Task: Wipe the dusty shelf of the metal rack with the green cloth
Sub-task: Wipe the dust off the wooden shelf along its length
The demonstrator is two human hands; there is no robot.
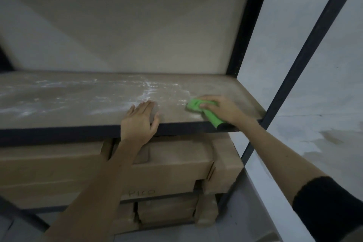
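low in the frame, cardboard boxes (172, 165) sit under the shelf (78, 100). at centre, the left hand (140, 122) rests flat on the shelf's front edge, fingers spread and holding nothing. right of centre, the right hand (220, 109) presses the green cloth (198, 108) onto the board near the dark post (306, 49), fingers curled over it, one end trailing off the edge. farther back and left, pale dust (145, 94) streaks remain; a wide sweep could push it onto the boxes.
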